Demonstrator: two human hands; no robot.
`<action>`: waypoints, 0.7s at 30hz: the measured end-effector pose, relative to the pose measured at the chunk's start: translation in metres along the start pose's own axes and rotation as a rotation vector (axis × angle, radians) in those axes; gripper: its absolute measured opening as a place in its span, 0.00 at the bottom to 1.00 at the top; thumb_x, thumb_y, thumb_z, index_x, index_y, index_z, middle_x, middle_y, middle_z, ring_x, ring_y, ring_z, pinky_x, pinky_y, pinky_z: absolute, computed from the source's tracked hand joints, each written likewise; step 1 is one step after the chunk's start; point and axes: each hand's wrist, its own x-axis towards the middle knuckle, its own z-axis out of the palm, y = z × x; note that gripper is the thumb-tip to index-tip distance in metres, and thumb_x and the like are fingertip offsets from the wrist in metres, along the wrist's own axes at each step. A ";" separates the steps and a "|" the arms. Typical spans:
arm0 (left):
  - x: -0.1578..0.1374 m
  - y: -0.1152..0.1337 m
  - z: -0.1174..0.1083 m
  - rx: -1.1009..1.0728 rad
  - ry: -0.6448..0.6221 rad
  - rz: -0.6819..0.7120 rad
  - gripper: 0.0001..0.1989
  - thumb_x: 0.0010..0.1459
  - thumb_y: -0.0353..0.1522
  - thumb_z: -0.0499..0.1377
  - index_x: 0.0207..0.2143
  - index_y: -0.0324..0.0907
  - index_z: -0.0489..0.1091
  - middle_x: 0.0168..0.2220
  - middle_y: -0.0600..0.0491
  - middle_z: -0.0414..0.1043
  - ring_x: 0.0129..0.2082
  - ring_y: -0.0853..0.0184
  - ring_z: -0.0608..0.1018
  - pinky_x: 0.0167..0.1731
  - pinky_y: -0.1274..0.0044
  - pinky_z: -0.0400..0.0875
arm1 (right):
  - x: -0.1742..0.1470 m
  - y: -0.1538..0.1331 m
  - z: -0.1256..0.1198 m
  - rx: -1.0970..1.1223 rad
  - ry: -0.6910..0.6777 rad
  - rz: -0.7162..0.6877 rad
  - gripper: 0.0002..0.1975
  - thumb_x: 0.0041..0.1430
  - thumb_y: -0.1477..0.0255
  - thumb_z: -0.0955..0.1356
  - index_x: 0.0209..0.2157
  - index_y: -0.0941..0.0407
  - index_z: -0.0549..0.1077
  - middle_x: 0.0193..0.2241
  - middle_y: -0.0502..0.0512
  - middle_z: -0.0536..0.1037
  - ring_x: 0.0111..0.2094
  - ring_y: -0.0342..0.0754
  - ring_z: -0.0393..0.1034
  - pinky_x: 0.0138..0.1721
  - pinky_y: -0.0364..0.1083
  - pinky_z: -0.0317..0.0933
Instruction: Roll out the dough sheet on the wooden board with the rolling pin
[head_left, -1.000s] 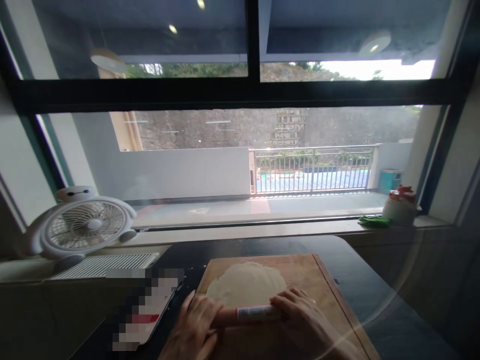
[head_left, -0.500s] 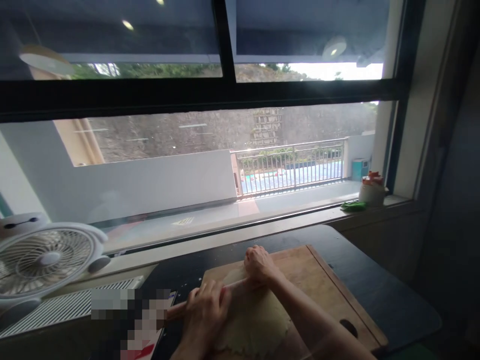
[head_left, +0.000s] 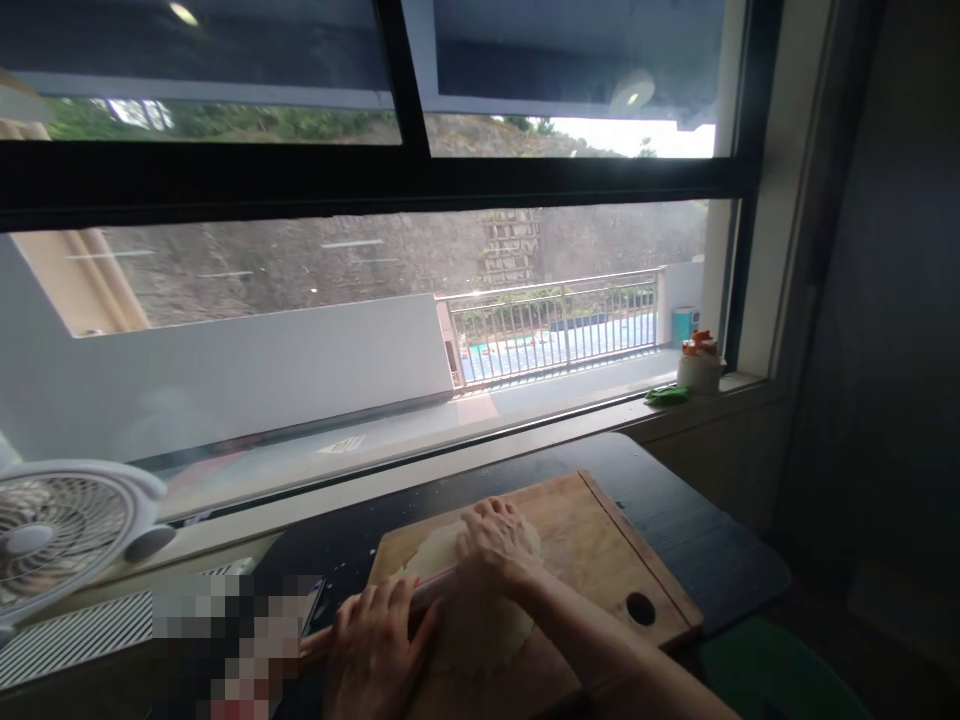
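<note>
In the head view, the rolling pin lay level along the dough's near edge a second ago; now it slants across the dough, so the pressing appears to run in another direction. The left hand is clamped over the pin; the right hand covers its far end (how tightly, I cannot tell). The dough lies on the cutting board, atop the desk.

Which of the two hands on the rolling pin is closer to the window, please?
The right hand, set farther forward along the rolling pin, over the dough; the left hand sits farther back, near the pin's exposed end.
</note>
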 end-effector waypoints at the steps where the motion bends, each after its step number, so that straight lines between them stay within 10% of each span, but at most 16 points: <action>1: 0.001 0.001 -0.001 0.007 0.010 -0.006 0.23 0.56 0.47 0.45 0.41 0.42 0.69 0.37 0.49 0.72 0.38 0.60 0.71 0.45 0.64 0.55 | 0.005 0.001 0.000 0.006 -0.014 -0.005 0.13 0.56 0.64 0.58 0.37 0.54 0.69 0.39 0.56 0.69 0.46 0.51 0.57 0.47 0.51 0.48; 10: 0.004 0.003 -0.011 0.006 0.041 0.019 0.20 0.58 0.43 0.45 0.42 0.43 0.68 0.36 0.51 0.73 0.37 0.62 0.71 0.53 0.61 0.46 | 0.054 0.002 0.012 -0.025 -0.177 0.022 0.16 0.56 0.62 0.58 0.39 0.56 0.69 0.41 0.59 0.69 0.45 0.52 0.58 0.46 0.52 0.48; 21: -0.005 0.003 -0.005 -0.048 0.041 0.017 0.18 0.53 0.41 0.50 0.44 0.46 0.69 0.37 0.51 0.72 0.39 0.60 0.71 0.53 0.59 0.44 | -0.010 0.002 -0.006 -0.044 -0.013 -0.108 0.15 0.60 0.64 0.56 0.41 0.54 0.68 0.45 0.55 0.67 0.51 0.50 0.52 0.52 0.51 0.42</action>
